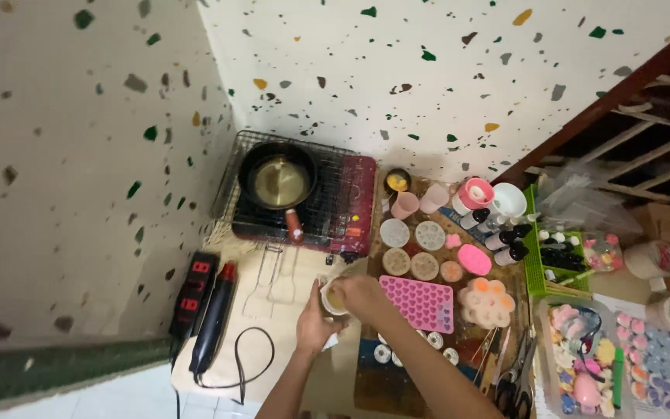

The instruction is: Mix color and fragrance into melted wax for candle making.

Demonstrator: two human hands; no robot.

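Both bare forearms reach up from the lower edge, the left hand [316, 322] curled with fingers cupped, the right hand [364, 296] bent over just beside it, fingers closed.

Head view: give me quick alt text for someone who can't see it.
Seen from above, the left hand steadies a small white cup while the right hand reaches over its top. Beside them lie a pink silicone mould and round moulds; a black pan sits on a red stove behind.

You have one pan [278, 181] on one stove [335, 203], two hands [316, 322] at one cup [335, 297], one pink mould tray [420, 302], one heat gun [215, 318] and two pink cups [405, 205].
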